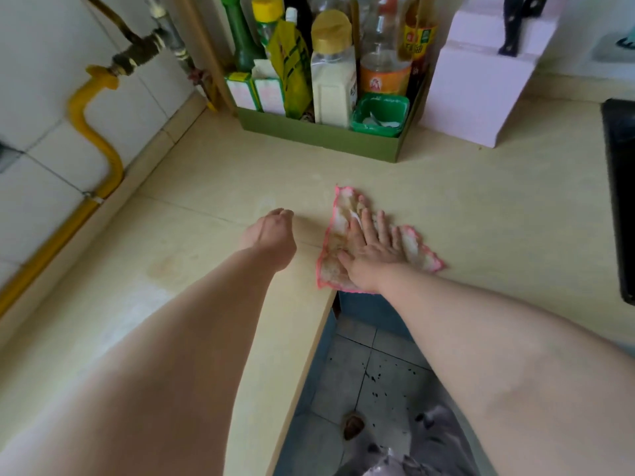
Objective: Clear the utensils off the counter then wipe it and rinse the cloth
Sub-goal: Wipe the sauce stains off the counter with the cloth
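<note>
while a person works at a pale yellow kitchen counter (206, 269), the right hand (372, 249) lies flat on a pink-edged dishcloth (343, 214), its fingers straight and slightly spread and its palm pressing the cloth onto the worktop. it grips nothing. the cloth is spread out beneath that hand, close to the counter's front edge. its corners show beyond the fingertips, to the right of the hand and by the wrist.

just to the left of the right hand and clear of the cloth, the left hand (269, 235) is seen from the back, with its fingers curled under and bunched at the tips. nothing shows in its hold, and whether the fingertips touch the counter cannot be told.

well beyond both hands, a green cardboard box (319, 139) stands on the counter, packed with upright condiment bottles and cartons. a green tub (381, 115) sits in the box's near right corner. right of the box and far ahead of the right hand stands a pink stepped block (481, 97), with a black handle (515, 29) standing out from its top. far to the right of the right hand, the black edge of a hob (622, 201) runs along the frame. far to the left of the left hand, a yellow gas hose (92, 139) drops from a brass valve (134, 60) on the white-tiled wall. a speckled tile floor (360, 389) shows below the right forearm.
</note>
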